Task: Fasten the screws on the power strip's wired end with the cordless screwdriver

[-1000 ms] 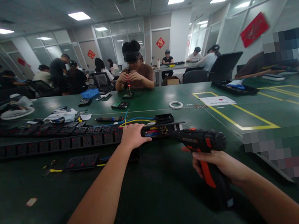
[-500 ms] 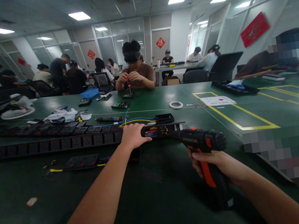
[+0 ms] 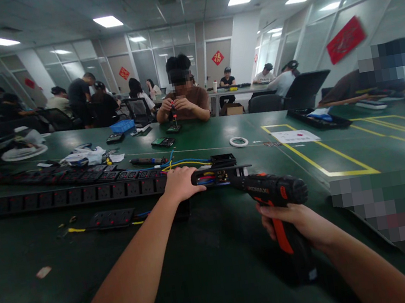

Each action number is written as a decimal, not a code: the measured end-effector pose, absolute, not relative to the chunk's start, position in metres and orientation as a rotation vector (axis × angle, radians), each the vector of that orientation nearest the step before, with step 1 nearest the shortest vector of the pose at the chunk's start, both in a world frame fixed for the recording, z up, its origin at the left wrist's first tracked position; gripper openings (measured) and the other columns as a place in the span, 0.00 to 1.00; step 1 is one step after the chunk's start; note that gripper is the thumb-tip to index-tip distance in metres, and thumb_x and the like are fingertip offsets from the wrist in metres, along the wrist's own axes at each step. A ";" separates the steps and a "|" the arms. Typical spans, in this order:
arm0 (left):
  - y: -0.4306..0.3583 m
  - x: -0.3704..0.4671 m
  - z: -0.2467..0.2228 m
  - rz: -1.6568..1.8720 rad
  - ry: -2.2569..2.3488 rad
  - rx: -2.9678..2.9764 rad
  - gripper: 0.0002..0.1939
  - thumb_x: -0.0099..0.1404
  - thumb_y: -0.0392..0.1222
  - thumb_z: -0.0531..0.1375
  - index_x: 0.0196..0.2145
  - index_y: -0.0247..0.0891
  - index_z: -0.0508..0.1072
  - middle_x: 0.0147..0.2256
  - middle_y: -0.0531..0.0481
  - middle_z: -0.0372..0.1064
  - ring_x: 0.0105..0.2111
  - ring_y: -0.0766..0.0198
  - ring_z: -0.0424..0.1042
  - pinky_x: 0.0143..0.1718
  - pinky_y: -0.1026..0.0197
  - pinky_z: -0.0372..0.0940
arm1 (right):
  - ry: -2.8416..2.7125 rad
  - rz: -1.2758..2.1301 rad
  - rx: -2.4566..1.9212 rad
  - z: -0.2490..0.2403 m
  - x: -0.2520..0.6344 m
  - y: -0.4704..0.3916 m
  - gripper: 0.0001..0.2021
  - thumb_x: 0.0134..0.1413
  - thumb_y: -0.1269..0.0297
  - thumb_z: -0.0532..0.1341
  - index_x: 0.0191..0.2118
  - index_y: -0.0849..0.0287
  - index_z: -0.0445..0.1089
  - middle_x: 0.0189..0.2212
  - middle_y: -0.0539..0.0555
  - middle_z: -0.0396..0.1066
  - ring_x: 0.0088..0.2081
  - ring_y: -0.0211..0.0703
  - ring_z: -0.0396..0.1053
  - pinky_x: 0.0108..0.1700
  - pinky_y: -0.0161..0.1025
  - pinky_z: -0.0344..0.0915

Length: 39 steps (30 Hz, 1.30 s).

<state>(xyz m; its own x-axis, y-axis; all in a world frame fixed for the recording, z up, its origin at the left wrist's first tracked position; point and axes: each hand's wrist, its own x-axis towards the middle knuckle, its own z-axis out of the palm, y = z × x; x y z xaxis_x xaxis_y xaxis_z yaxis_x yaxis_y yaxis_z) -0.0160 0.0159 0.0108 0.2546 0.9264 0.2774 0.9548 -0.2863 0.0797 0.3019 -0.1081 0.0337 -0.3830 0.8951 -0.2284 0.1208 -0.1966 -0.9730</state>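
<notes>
A long black power strip with a row of sockets lies across the green table. My left hand is closed around it near its right end, thumb on the near side. Coloured wires show inside the strip's open end, just right of that hand. My right hand grips the handle of a black and orange cordless drill. The drill points left, its nose at the strip's open end; whether the bit touches anything there I cannot tell. Nearer me lies a short socket section with yellow and blue wires.
Behind the strip lie another socket strip, a dark screwdriver-like tool and a white tape roll. A paper sheet rests by yellow tape lines at right. Across the table a person works on a small device.
Almost nothing differs. The drill and my right hand have shifted very slightly to the right; my left hand stays in place on the power strip.
</notes>
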 end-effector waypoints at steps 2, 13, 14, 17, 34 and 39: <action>0.016 -0.016 0.011 -0.409 -1.812 -2.399 0.40 0.58 0.73 0.63 0.59 0.45 0.72 0.57 0.42 0.73 0.55 0.41 0.70 0.54 0.45 0.60 | -1.455 1.635 -1.225 0.033 0.302 -0.108 0.20 0.51 0.46 0.72 0.31 0.61 0.73 0.22 0.51 0.72 0.25 0.43 0.70 0.31 0.40 0.66; 0.016 -0.016 0.010 -0.413 -1.825 -2.400 0.40 0.58 0.73 0.63 0.59 0.46 0.72 0.57 0.42 0.72 0.56 0.41 0.69 0.54 0.45 0.59 | -1.462 1.644 -1.221 0.032 0.302 -0.107 0.21 0.51 0.45 0.72 0.28 0.61 0.73 0.23 0.51 0.72 0.25 0.43 0.70 0.31 0.39 0.66; 0.016 -0.016 0.010 -0.413 -1.824 -2.399 0.40 0.58 0.73 0.63 0.59 0.46 0.72 0.57 0.42 0.72 0.55 0.41 0.69 0.54 0.45 0.59 | -1.468 1.646 -1.214 0.032 0.302 -0.107 0.21 0.50 0.45 0.72 0.28 0.61 0.73 0.22 0.51 0.72 0.25 0.43 0.70 0.31 0.39 0.66; 0.016 -0.016 0.010 -0.410 -1.825 -2.393 0.40 0.58 0.72 0.63 0.59 0.45 0.72 0.57 0.42 0.72 0.55 0.42 0.70 0.54 0.45 0.60 | -1.475 1.641 -1.209 0.032 0.302 -0.107 0.21 0.51 0.45 0.71 0.28 0.61 0.73 0.22 0.51 0.72 0.25 0.43 0.70 0.31 0.40 0.66; 0.016 -0.016 0.011 -0.403 -1.815 -2.386 0.39 0.58 0.73 0.63 0.58 0.44 0.74 0.56 0.42 0.73 0.55 0.41 0.70 0.53 0.45 0.61 | -1.407 1.660 -1.209 0.036 0.298 -0.109 0.23 0.47 0.44 0.73 0.34 0.60 0.72 0.22 0.50 0.72 0.25 0.43 0.70 0.30 0.39 0.65; 0.015 -0.015 0.011 -0.407 -1.809 -2.382 0.39 0.57 0.73 0.64 0.57 0.45 0.74 0.56 0.42 0.73 0.54 0.42 0.71 0.53 0.46 0.61 | -1.454 1.662 -1.176 0.036 0.299 -0.110 0.26 0.51 0.40 0.71 0.41 0.60 0.71 0.22 0.49 0.71 0.25 0.42 0.70 0.30 0.39 0.65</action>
